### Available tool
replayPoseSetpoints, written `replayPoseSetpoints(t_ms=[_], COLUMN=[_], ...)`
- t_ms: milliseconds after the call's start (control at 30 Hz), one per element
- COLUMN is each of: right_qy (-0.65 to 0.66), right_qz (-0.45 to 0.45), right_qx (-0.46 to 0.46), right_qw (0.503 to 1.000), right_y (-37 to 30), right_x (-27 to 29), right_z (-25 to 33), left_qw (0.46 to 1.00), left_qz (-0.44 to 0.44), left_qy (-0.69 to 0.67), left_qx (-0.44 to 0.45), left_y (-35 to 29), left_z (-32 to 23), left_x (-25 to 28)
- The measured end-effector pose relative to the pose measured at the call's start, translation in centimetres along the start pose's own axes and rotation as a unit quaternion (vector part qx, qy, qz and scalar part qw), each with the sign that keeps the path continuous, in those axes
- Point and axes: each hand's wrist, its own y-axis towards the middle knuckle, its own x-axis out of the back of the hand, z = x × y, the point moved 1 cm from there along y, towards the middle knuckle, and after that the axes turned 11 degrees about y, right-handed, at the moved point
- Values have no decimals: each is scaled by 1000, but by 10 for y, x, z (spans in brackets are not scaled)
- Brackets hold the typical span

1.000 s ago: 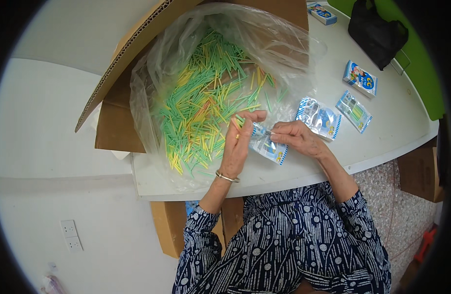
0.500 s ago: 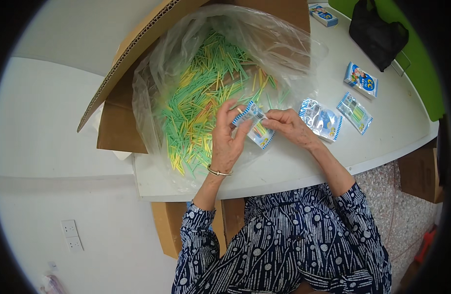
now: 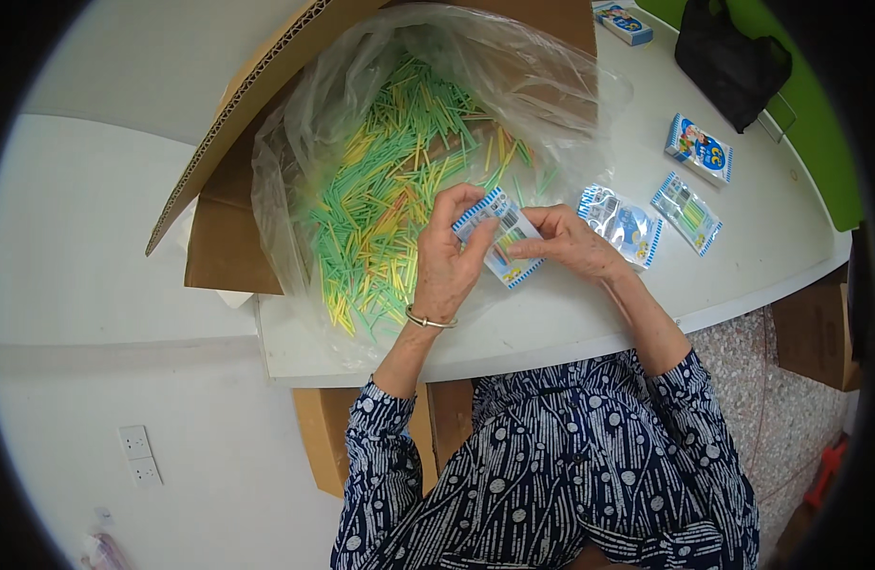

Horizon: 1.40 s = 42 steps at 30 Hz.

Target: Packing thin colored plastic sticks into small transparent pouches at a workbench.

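Between my two hands is a small clear packet with blue-striped ends and coloured sticks inside. My left hand pinches its left side, thumb on the front face. The fingers of my right hand close on its right edge, thumb across the front. Behind the hands, a heap of green, yellow and orange sticks lies in a clear plastic bag. Just right of my right hand are a blue-and-white packet and a similar packet of sticks.
The bag spills from an open cardboard box on the white table. Farther right lie a blue box-like pack, another one at the back, and a black bag. Another carton stands beyond the table's right edge.
The packet has been flattened out and shows more of its front. My right thumb has shifted down along its face, and both hands keep hold of it.
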Motion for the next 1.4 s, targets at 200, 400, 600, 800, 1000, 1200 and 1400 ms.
replayPoseSetpoints(t_ms=[200,400,600,800,1000,1200,1400], right_qy=[-125,-42,-148,-19,-21,-21,-52], right_qz=[11,-1,-46,-123,-126,-105,-83], right_qx=[-105,-39,-97,-26,-38,-63,-79], right_qw=[987,998,983,992,991,992,992], right_y=[-3,-5,-9,-24,-27,-25,-24], right_x=[7,0,21,31,32,21,27], right_z=[0,0,-8,21,20,10,-1], left_qw=[993,993,999,987,810,732,815], left_qz=[42,68,46,41,124,167,104], left_qy=[107,93,15,153,519,602,498], left_qx=[-42,-22,-23,2,-244,-270,-277], left_y=[9,14,15,4,-14,-7,2], left_z=[2,-1,1,34,41,53,59], left_x=[-4,-4,5,56,40,34,41])
